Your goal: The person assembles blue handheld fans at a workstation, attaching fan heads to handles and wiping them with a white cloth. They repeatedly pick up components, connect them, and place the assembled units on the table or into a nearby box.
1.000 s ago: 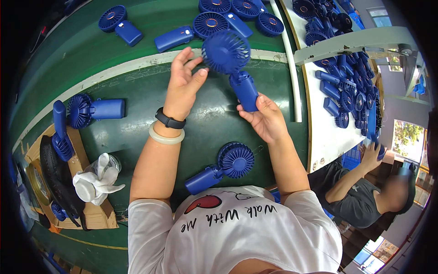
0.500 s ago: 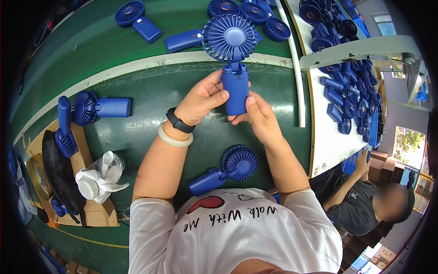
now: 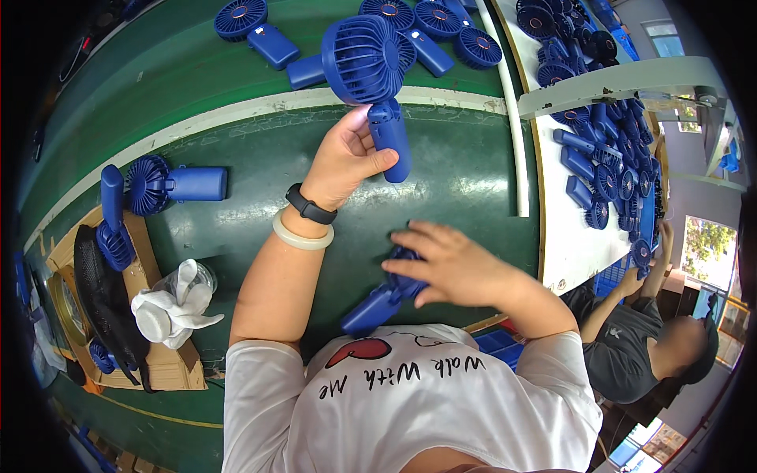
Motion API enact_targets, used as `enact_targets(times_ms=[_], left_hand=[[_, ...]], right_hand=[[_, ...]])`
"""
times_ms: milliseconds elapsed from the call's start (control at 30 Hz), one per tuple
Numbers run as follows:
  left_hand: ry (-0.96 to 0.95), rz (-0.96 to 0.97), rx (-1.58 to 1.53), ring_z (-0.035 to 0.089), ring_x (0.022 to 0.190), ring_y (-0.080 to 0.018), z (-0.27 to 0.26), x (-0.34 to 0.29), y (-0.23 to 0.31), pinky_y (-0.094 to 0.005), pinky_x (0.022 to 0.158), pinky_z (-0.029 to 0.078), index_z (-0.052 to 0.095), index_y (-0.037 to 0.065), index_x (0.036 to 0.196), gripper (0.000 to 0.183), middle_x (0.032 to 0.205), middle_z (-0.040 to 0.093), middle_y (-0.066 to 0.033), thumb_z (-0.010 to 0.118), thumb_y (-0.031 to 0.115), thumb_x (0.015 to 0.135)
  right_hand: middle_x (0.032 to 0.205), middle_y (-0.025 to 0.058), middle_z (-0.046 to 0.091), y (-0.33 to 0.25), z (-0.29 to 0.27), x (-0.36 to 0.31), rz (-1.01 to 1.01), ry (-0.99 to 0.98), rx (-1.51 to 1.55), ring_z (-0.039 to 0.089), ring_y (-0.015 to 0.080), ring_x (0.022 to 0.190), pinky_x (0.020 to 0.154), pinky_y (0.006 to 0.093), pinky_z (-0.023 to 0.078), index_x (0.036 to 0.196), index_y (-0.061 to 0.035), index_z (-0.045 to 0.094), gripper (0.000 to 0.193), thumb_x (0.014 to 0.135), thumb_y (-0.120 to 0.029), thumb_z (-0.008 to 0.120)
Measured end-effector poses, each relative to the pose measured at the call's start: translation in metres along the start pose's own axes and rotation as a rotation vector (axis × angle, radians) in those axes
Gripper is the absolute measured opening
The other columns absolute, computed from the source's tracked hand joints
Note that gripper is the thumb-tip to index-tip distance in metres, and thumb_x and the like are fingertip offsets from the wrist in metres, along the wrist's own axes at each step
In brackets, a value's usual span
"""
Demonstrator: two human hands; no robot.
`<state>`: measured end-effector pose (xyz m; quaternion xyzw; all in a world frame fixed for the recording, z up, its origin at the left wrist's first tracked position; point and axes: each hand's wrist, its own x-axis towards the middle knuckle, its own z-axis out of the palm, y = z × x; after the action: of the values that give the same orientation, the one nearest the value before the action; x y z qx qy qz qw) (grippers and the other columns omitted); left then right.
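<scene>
My left hand (image 3: 347, 154) is closed around the handle of a blue handheld fan (image 3: 394, 150), held up over the green work table with its round head tilted to the left. Close to my body, a second blue handheld fan (image 3: 371, 310) lies with its handle to the lower left. My right hand (image 3: 457, 264) is on that fan's head from the right, fingers curved over it and thumb on the near side. The hand hides most of this head.
Several blue fans (image 3: 272, 46) lie on the green belt beyond the white edge. Two more fans (image 3: 197, 184) rest at left by a cardboard box (image 3: 169, 366) and white gloves (image 3: 175, 307). At right, a white table (image 3: 564, 244) bears many fans; a co-worker (image 3: 623, 339) sits there.
My right hand has left the raised fan and come down onto the near one, which has shifted slightly right. The raised fan has turned. Fans on the belt at upper left have moved right.
</scene>
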<state>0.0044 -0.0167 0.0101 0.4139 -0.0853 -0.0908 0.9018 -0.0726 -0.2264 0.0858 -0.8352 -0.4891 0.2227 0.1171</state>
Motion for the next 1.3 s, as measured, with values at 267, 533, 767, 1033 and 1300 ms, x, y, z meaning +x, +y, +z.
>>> enact_targets(times_ms=[267,533,767,1033,1300], left_hand=[[0.075,0.066,0.060,0.053,0.099,-0.0124,-0.004,0.001,0.003,-0.0294,0.088,0.045,0.040,0.003,0.130,0.066,0.111,0.053,-0.0021,0.074,0.003,0.073],[0.083,0.088,0.063,0.052,0.100,-0.0123,-0.003,0.001,0.001,-0.0296,0.089,0.044,0.040,0.003,0.131,0.063,0.112,0.053,-0.0020,0.071,0.006,0.077],[0.058,0.012,-0.089,0.053,0.105,-0.0153,-0.007,0.002,0.004,-0.0318,0.091,0.044,0.039,0.003,0.132,0.057,0.124,0.053,-0.0106,0.066,0.016,0.084],[0.098,0.107,-0.001,0.056,0.096,-0.0179,-0.003,0.001,0.003,-0.0384,0.088,0.048,0.037,0.004,0.131,0.057,0.108,0.056,-0.0101,0.066,0.011,0.082],[0.253,0.089,0.182,0.061,0.088,-0.0208,-0.004,0.002,-0.005,-0.0340,0.073,0.054,0.037,0.004,0.121,0.041,0.102,0.056,-0.0103,0.059,0.009,0.086]], right_hand=[[0.117,0.0105,0.055,0.039,-0.036,0.001,0.336,0.843,0.010,0.053,0.0277,0.107,0.089,0.0349,0.044,0.106,-0.0093,0.062,0.035,0.075,0.005,0.060],[0.105,0.0098,0.061,0.048,-0.008,-0.017,0.535,0.986,0.446,0.059,0.0207,0.094,0.080,0.0287,0.047,0.102,-0.0047,0.063,0.028,0.079,0.008,0.057],[0.102,0.0138,0.059,0.041,0.008,-0.032,0.596,0.458,0.362,0.059,0.0296,0.091,0.080,0.0342,0.048,0.112,-0.0024,0.057,0.035,0.079,-0.009,0.065],[0.114,0.0204,0.048,0.010,0.021,-0.011,0.724,0.341,0.077,0.051,0.0368,0.104,0.085,0.0398,0.046,0.134,0.0014,0.033,0.087,0.066,-0.028,0.078],[0.112,0.0201,0.052,0.048,0.023,-0.010,0.667,0.606,0.245,0.054,0.0338,0.100,0.088,0.0389,0.044,0.134,0.0022,0.034,0.078,0.070,-0.013,0.074]])
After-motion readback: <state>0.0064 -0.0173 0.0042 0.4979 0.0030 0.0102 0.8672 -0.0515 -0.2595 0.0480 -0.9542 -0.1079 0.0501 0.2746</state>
